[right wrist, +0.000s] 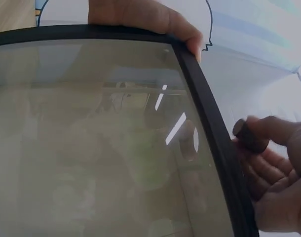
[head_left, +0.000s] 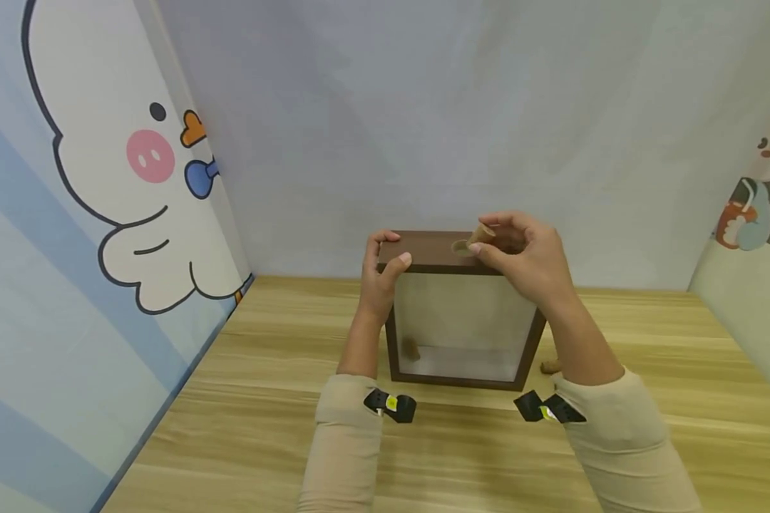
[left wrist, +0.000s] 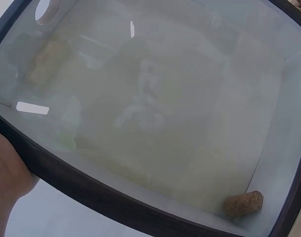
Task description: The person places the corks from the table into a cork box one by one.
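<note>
A dark brown shadow-box frame (head_left: 458,320) with a clear front stands upright on the table, a round hole (head_left: 460,248) in its top. My left hand (head_left: 385,269) grips the top left corner, thumb at the front and fingers over the far side. Between thumb and fingers of my right hand (head_left: 531,258) is a wine cork (head_left: 480,234), tilted just above the hole. Whether it touches the rim I cannot tell. Inside the box, another cork (left wrist: 243,204) lies in the bottom left corner. The right wrist view shows the pinched cork (right wrist: 249,136) beside the frame's edge.
One more cork (head_left: 550,366) lies on the wood-grain table (head_left: 282,427) to the right of the box, partly hidden by my right forearm. A pale wall (head_left: 423,128) rises close behind. Cartoon-printed panels (head_left: 103,235) stand at the left and right.
</note>
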`<action>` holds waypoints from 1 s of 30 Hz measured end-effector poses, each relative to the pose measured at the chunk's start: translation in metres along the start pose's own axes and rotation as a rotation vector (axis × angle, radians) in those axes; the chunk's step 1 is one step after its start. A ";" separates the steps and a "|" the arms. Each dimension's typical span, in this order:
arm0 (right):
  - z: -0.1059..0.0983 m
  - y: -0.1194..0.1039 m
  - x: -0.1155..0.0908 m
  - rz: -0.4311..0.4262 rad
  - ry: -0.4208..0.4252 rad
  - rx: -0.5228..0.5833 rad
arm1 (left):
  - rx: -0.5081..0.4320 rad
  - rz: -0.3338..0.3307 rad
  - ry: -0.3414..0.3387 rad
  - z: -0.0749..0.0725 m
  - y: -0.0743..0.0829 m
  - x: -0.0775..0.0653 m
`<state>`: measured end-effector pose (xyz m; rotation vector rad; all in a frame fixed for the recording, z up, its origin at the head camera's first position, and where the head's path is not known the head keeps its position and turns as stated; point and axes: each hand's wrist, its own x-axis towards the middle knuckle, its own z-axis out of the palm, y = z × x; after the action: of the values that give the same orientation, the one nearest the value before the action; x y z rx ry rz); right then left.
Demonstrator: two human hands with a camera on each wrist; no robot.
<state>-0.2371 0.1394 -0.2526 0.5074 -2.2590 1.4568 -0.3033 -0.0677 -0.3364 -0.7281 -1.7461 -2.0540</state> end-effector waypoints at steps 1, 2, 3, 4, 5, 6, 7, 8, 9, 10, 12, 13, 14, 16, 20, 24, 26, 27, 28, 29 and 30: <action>0.000 -0.001 0.005 0.035 -0.019 -0.054 | 0.000 0.001 0.000 0.000 0.000 0.000; 0.000 -0.002 0.010 0.069 -0.035 -0.095 | -0.002 0.001 0.000 -0.001 0.000 0.001; 0.000 -0.003 0.014 0.105 -0.046 -0.125 | -0.005 0.002 0.000 -0.001 0.000 0.001; 0.000 -0.004 0.018 0.139 -0.053 -0.150 | -0.008 0.002 0.000 -0.001 0.000 0.001; 0.000 -0.005 0.022 0.170 -0.059 -0.167 | -0.010 0.001 -0.001 -0.001 0.000 0.002; 0.000 -0.005 0.025 0.195 -0.062 -0.179 | -0.014 0.000 -0.001 -0.001 0.000 0.002; 0.001 -0.006 0.027 0.218 -0.062 -0.185 | -0.015 -0.003 -0.001 -0.001 0.000 0.002; 0.001 -0.006 0.029 0.237 -0.064 -0.188 | -0.014 -0.006 -0.002 -0.001 0.000 0.002; 0.001 -0.006 0.029 0.252 -0.065 -0.192 | -0.012 -0.010 -0.002 -0.001 0.000 0.002; 0.002 -0.006 0.030 0.261 -0.068 -0.193 | -0.009 -0.014 -0.002 -0.001 0.000 0.001; 0.002 -0.006 0.029 0.265 -0.073 -0.188 | -0.003 -0.022 -0.001 -0.001 0.002 0.000; 0.003 -0.005 0.028 0.259 -0.074 -0.177 | -0.002 -0.024 -0.001 -0.001 0.004 0.000; 0.003 -0.005 0.025 0.246 -0.072 -0.160 | 0.000 -0.025 -0.001 0.000 0.008 -0.001; 0.004 -0.004 0.019 0.190 -0.059 -0.127 | 0.003 -0.022 -0.001 0.001 0.015 -0.003; 0.005 0.000 -0.001 0.005 0.009 -0.066 | 0.008 -0.010 0.002 0.004 0.030 -0.007; 0.005 0.002 -0.025 -0.140 0.096 0.023 | 0.002 -0.008 -0.002 0.005 0.032 -0.007; 0.003 0.004 -0.037 -0.180 0.120 0.080 | -0.001 -0.010 -0.008 0.005 0.031 -0.007; 0.001 0.005 -0.043 -0.194 0.128 0.105 | -0.003 -0.010 -0.010 0.005 0.031 -0.007; -0.001 0.006 -0.049 -0.205 0.134 0.131 | -0.004 -0.009 -0.011 0.005 0.030 -0.007; -0.003 0.009 -0.054 -0.216 0.135 0.149 | -0.004 -0.007 -0.010 0.005 0.029 -0.007; -0.005 0.012 -0.058 -0.227 0.133 0.159 | -0.004 -0.006 -0.011 0.004 0.029 -0.007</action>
<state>-0.1926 0.1538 -0.2895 0.6713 -1.9245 1.5116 -0.2804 -0.0692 -0.3166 -0.7372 -1.7531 -2.0615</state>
